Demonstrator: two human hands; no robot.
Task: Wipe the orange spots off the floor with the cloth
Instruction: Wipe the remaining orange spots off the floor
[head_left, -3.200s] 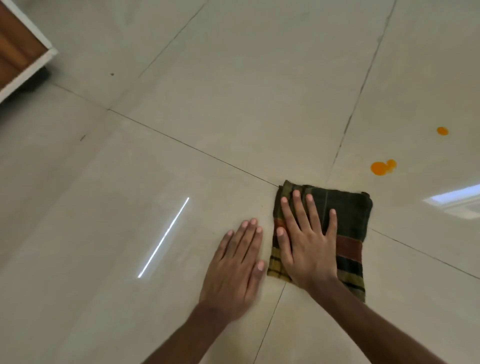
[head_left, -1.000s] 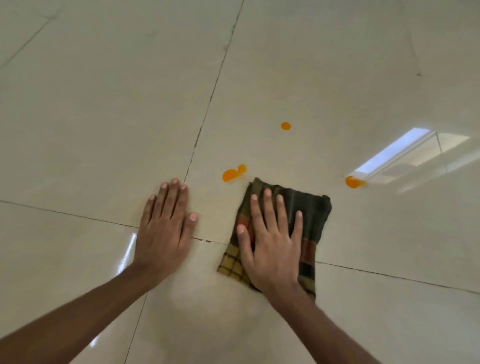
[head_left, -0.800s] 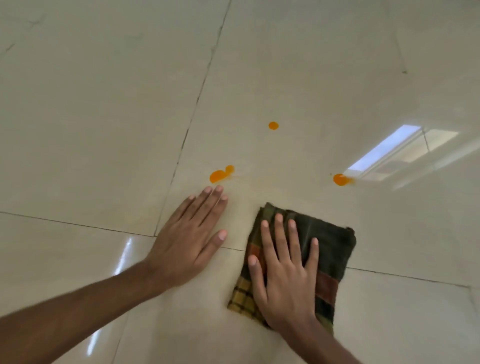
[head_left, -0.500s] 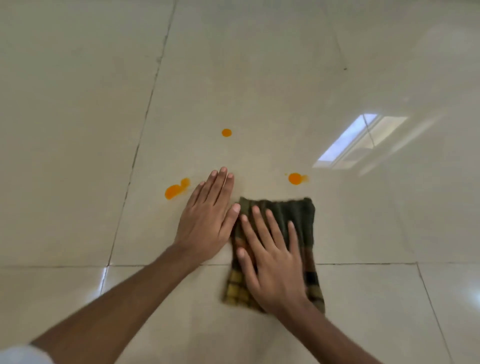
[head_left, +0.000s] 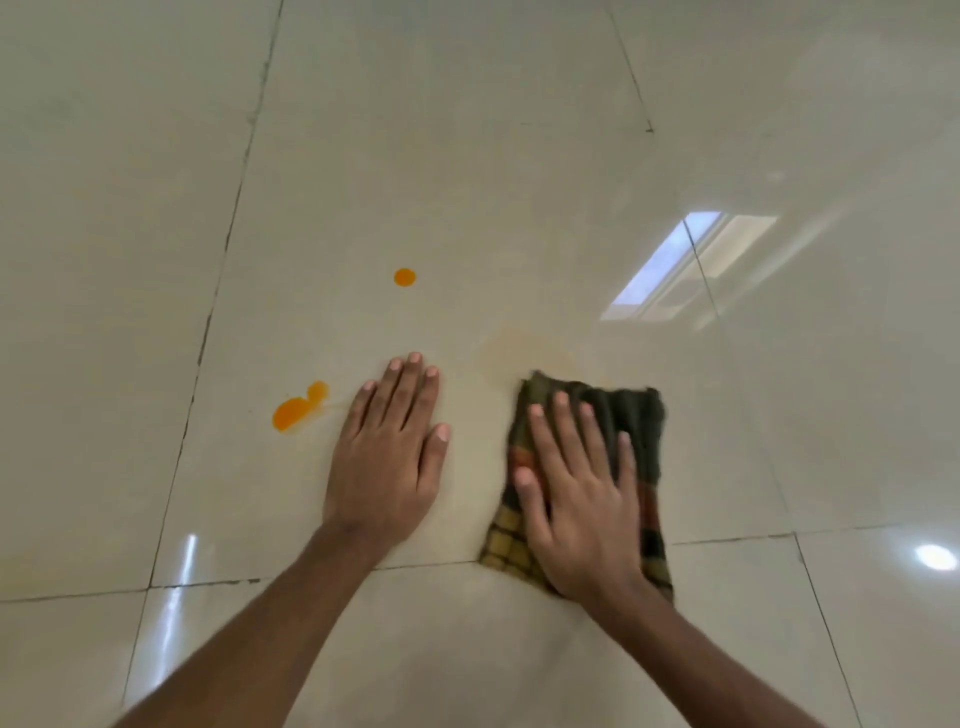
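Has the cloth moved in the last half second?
Yes. The cloth has slid right, away from the round orange spot, across the place where a third spot lay; a faint smear remains.

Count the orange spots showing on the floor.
2. A small round spot lies beyond the left hand; a larger two-lobed blotch sits left of that hand. The cloth under the right hand may hide more.
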